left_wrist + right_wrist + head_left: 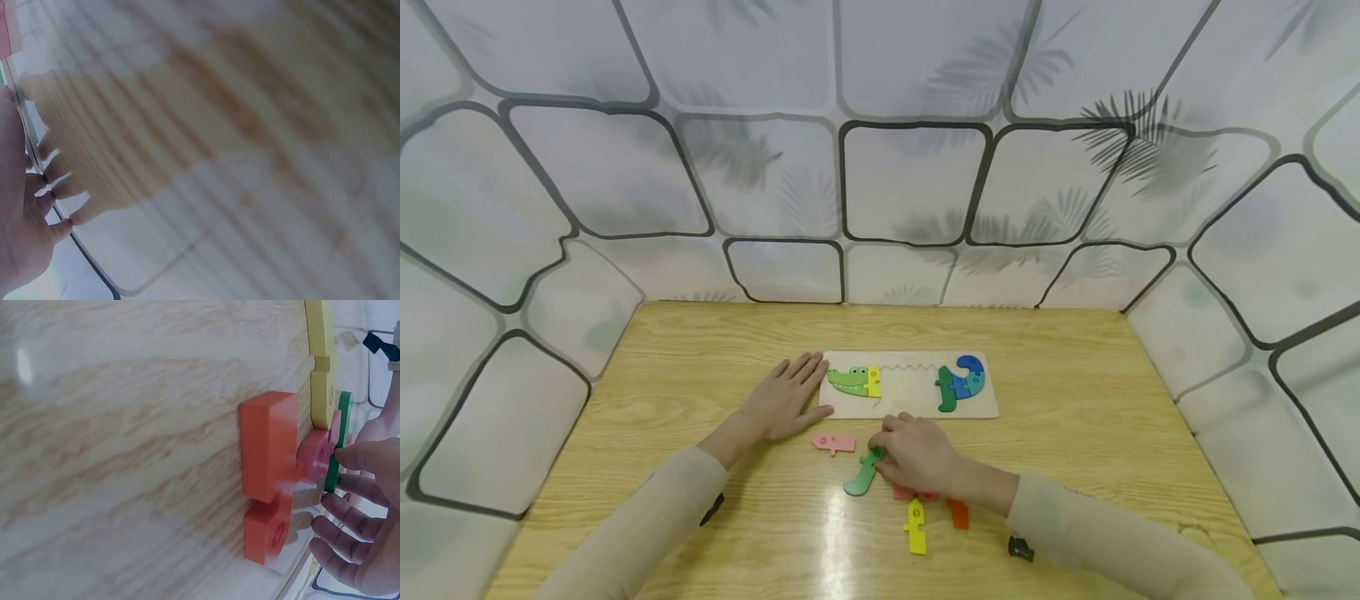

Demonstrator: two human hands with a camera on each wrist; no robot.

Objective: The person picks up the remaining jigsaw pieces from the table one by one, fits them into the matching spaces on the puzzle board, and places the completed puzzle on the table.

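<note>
My right hand pinches a green puzzle piece between thumb and fingertips, just below the wooden puzzle board. In the right wrist view the thumb and index finger grip the same green piece. My left hand lies with straight, spread fingers at the board's left edge. On the board are a light green crocodile head with a yellow piece beside it, and, to the right, a dark green leg piece joined to a blue tail.
A pink piece lies between the hands. Below the right hand are a loose yellow piece, an orange piece and a partly covered red-pink piece. The wooden table meets a stone-patterned wall behind.
</note>
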